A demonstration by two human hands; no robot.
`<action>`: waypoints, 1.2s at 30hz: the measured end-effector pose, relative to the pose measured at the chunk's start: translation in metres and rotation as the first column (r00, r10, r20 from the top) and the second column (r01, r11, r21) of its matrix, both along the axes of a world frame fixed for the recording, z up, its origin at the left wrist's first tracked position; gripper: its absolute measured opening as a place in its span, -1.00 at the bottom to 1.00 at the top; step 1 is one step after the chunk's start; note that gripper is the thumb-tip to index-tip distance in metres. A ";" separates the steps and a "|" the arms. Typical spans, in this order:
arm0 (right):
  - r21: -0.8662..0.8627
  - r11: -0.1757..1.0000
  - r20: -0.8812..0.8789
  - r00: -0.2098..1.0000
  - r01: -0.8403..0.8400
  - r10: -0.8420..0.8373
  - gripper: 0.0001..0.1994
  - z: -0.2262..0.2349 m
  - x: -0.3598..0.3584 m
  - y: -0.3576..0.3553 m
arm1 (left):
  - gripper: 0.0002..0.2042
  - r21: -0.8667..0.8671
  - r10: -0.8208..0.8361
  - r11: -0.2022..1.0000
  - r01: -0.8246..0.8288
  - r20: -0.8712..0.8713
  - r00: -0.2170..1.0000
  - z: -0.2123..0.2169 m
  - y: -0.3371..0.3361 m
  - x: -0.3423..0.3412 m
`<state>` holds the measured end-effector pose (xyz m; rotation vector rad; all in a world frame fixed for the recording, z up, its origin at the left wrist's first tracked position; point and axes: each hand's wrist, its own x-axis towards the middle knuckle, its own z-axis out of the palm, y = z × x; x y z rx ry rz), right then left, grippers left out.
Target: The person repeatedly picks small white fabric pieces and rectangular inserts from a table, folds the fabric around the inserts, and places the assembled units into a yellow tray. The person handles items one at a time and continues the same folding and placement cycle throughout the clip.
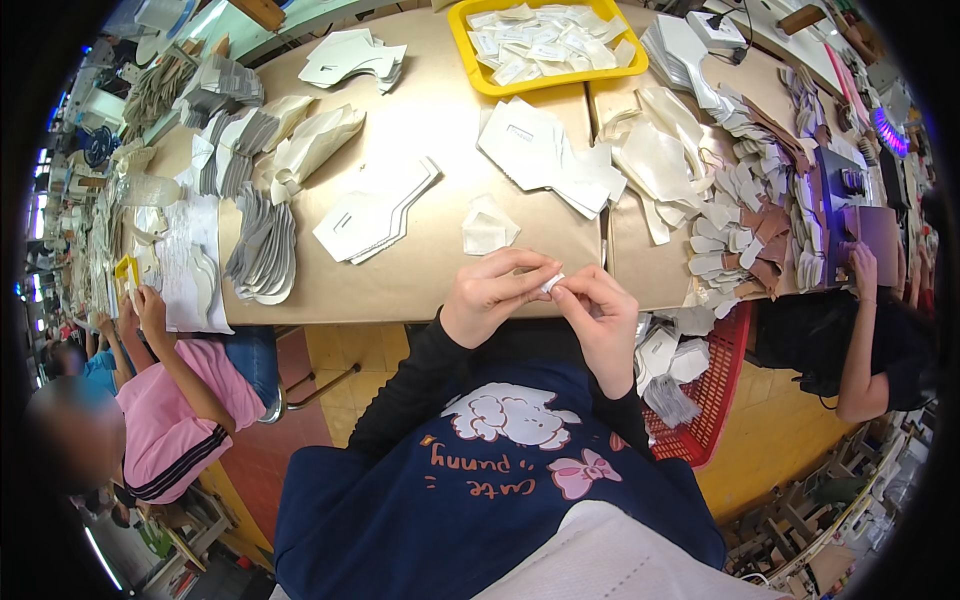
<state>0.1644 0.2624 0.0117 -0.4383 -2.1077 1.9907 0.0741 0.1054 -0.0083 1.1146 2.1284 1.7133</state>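
Over the table's (440,290) front edge, my left hand (495,300) and my right hand (605,322) meet fingertip to fingertip. Pinched between them is a small white piece (551,284), mostly covered by the fingers; its kind is too small to make out. Just beyond my left hand lies a small cream fabric piece (489,226). Farther off rest two fanned stacks of white cut pieces, a left stack (360,228) and a right stack (535,145). At the far side a yellow tray (457,35) holds many small white labels (545,45).
Cream fabric pieces (665,150) and brown and grey cut pieces (760,230) crowd the right. Grey stacks (262,250) stand left. A red basket (727,375) is below the table on my right. A person in pink (190,400) sits left; another person's arm (865,340) reaches in right.
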 end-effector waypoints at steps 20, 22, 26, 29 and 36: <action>-0.136 0.991 0.072 0.997 -0.015 0.025 -0.91 -0.010 -0.001 0.002 | -0.66 -0.005 0.021 1.000 -0.022 -0.138 0.990 -0.003 0.001 -0.004; -0.084 0.996 0.070 0.997 -0.012 0.018 -0.92 -0.009 -0.001 0.002 | -0.67 -0.007 0.028 1.000 -0.030 -0.169 0.985 -0.004 0.002 -0.004; -0.031 0.999 0.123 0.992 -0.028 0.032 -0.95 -0.005 0.000 0.003 | -0.67 -0.014 0.034 0.999 -0.037 -0.193 0.981 -0.005 0.002 -0.005; -0.028 0.999 0.101 0.994 -0.046 0.049 -0.95 -0.006 0.002 0.003 | -0.62 -0.022 0.002 1.000 -0.005 -0.111 0.994 -0.005 0.000 -0.002; -0.191 0.981 0.042 0.999 0.032 -0.024 -0.95 -0.022 -0.005 -0.001 | -0.67 0.015 0.025 0.999 -0.029 0.217 0.976 -0.005 0.004 0.011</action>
